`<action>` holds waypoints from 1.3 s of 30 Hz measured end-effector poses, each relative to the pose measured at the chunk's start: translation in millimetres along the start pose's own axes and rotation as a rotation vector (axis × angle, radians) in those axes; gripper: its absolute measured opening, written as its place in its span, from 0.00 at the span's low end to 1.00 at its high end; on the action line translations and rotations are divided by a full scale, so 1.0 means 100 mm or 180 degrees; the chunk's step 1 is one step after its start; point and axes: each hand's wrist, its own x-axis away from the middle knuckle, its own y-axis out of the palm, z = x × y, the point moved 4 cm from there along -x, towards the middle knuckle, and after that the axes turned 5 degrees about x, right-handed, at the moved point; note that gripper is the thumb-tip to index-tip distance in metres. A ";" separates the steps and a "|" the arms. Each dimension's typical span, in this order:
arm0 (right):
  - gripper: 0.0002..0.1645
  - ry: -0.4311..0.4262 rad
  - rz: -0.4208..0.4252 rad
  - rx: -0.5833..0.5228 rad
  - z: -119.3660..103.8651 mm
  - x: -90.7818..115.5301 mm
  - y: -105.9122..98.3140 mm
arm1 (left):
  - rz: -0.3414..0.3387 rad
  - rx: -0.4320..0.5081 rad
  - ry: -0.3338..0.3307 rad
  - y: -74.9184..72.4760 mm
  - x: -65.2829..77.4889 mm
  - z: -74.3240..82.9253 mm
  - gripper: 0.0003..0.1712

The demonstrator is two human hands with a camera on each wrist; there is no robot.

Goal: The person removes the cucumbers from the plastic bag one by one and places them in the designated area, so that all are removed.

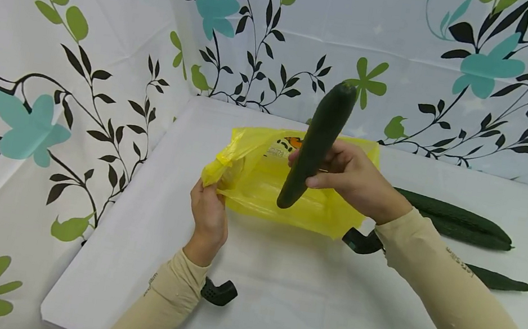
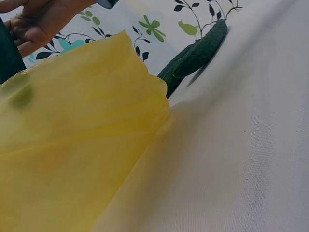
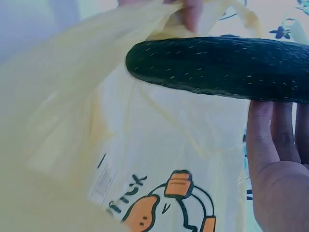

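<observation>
My right hand [image 1: 349, 174] grips a dark green cucumber [image 1: 319, 144] around its middle, tilted with the upper end leaning right, in front of a yellow plastic bag [image 1: 262, 178]. In the right wrist view the cucumber [image 3: 217, 67] lies sideways across the fingers [image 3: 263, 130], its rounded tip toward the bag's folds. At the bag's left end, my left hand [image 1: 209, 216] holds the gathered plastic from below. Printed on the bag are black lettering and an orange cartoon figure [image 3: 181, 186]. Yellow film [image 2: 87, 130] fills much of the left wrist view and hides that hand there.
More cucumbers [image 1: 470, 224] lie on the white table [image 1: 274, 302] to the right, one [image 1: 502, 281] partly hidden behind my right sleeve [image 1: 458, 307]. Black wrist devices [image 1: 219, 292] stick out from both cuffs. A wall cloth with leaves and blue flowers [image 1: 29, 126] borders the table's left and far sides.
</observation>
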 end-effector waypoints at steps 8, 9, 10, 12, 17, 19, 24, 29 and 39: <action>0.20 -0.0010 0.0253 -0.0964 -0.14 0.11 -0.02 | 0.0001 -0.0060 -0.0077 -0.02 -0.01 -0.01 0.16; 0.20 -0.0016 0.0277 -0.1132 -0.16 0.13 -0.02 | -0.0003 -0.0067 -0.0086 -0.03 -0.01 -0.01 0.16; 0.20 -0.0027 0.0297 -0.1284 -0.17 0.15 -0.02 | 0.0000 -0.0073 -0.0103 -0.04 -0.01 -0.02 0.16; 0.20 -0.0046 0.0328 -0.1513 -0.20 0.20 -0.03 | 0.0009 -0.0075 -0.0131 -0.05 -0.01 -0.03 0.16; 0.21 -0.0098 0.0423 -0.1749 -0.24 0.34 -0.10 | 0.0029 -0.0073 -0.0198 -0.07 -0.01 -0.04 0.16; 0.21 -0.0126 0.0467 -0.1802 -0.25 0.41 -0.14 | 0.0043 -0.0074 -0.0221 -0.08 -0.01 -0.03 0.16; 0.21 -0.0195 0.0629 -0.1836 -0.27 0.59 -0.26 | 0.0048 -0.0097 -0.0240 -0.08 -0.02 -0.02 0.15; 0.18 -0.0199 0.0856 -0.1599 -0.29 0.82 -0.43 | 0.0002 -0.0140 -0.0254 -0.08 -0.04 -0.02 0.15; 0.27 0.0082 0.1265 -0.0270 -0.18 1.35 -0.80 | 0.0098 -0.0231 -0.0360 -0.10 -0.05 -0.02 0.16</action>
